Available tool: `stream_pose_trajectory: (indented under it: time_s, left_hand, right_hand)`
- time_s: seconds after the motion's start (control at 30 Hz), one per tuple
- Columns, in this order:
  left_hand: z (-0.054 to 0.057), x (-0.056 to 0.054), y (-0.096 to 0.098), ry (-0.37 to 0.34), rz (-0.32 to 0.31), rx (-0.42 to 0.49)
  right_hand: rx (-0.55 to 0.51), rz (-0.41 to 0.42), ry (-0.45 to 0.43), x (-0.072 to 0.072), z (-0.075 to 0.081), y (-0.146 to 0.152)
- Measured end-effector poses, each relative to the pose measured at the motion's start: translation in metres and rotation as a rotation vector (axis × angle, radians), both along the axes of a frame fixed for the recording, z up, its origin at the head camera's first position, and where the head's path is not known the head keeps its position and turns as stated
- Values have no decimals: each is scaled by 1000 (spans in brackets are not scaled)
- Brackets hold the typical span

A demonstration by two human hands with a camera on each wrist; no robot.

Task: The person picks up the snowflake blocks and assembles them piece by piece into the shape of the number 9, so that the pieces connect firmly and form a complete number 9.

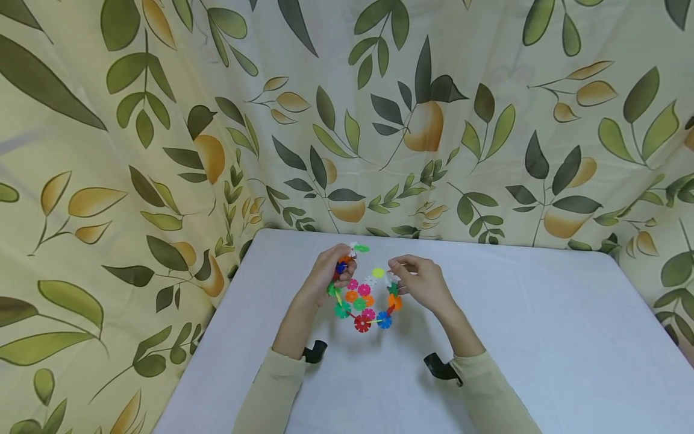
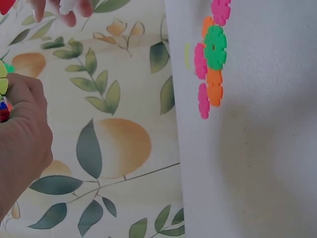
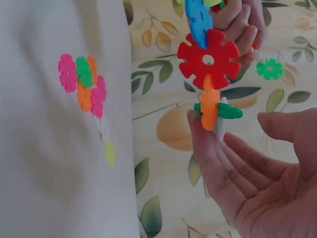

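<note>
A chain of flower-shaped plastic interlocking discs hangs in a loop between both hands, its red disc (image 1: 362,323) lowest. My left hand (image 1: 325,274) grips one end, fingers curled round blue and orange discs. A light green disc (image 1: 362,248) sticks out past those fingers. At the chain's other end is my right hand (image 1: 425,280). In the right wrist view, its fingertips touch a white disc (image 3: 222,119) joined beside a green disc (image 3: 232,111) and an orange disc (image 3: 210,106). The right thumb stands apart from the fingers there.
Loose discs lie in a cluster on the white table (image 1: 520,337), among them a pink disc (image 3: 68,73), an orange disc (image 3: 84,99) and a yellow disc (image 3: 110,153). A leaf-patterned curtain (image 1: 347,120) hangs behind the table. Black cameras (image 1: 441,366) sit at the wrists.
</note>
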State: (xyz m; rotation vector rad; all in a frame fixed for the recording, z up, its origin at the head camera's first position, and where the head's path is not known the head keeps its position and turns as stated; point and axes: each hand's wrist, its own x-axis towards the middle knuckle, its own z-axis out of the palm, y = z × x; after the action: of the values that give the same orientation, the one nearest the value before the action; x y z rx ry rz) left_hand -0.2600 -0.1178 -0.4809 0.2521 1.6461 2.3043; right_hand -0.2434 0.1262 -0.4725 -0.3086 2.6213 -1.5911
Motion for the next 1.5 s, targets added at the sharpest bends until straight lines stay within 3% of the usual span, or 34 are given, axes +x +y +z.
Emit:
stream_pose_trajectory:
  time_s: [0.17, 0.37, 0.63, 0.83, 1.03, 1.27, 1.5]
  left_hand:
    - [-1, -1, 1, -25, 0, 41]
    - [-3, -2, -1, -44, -74, 102]
    - [0, -1, -2, -77, -97, 132]
    - [1, -2, -2, -41, -69, 76]
    - [-2, -3, -4, 1, -29, -23]
    - [-2, -2, -7, -4, -38, -81]
    - [-1, -2, -6, -16, -43, -91]
  right_hand:
    - [-32, -14, -4, 1, 0, -1]
    - [-66, -1, -14, 0, -3, -2]
    - [-32, 32, -57, 0, -3, -1]
    - [-16, 41, -64, 0, -3, 0]
    - [-68, 58, -57, -2, -6, 0]
    - [-103, 44, -95, -8, -17, -1]
    - [41, 29, -135, -16, -39, -5]
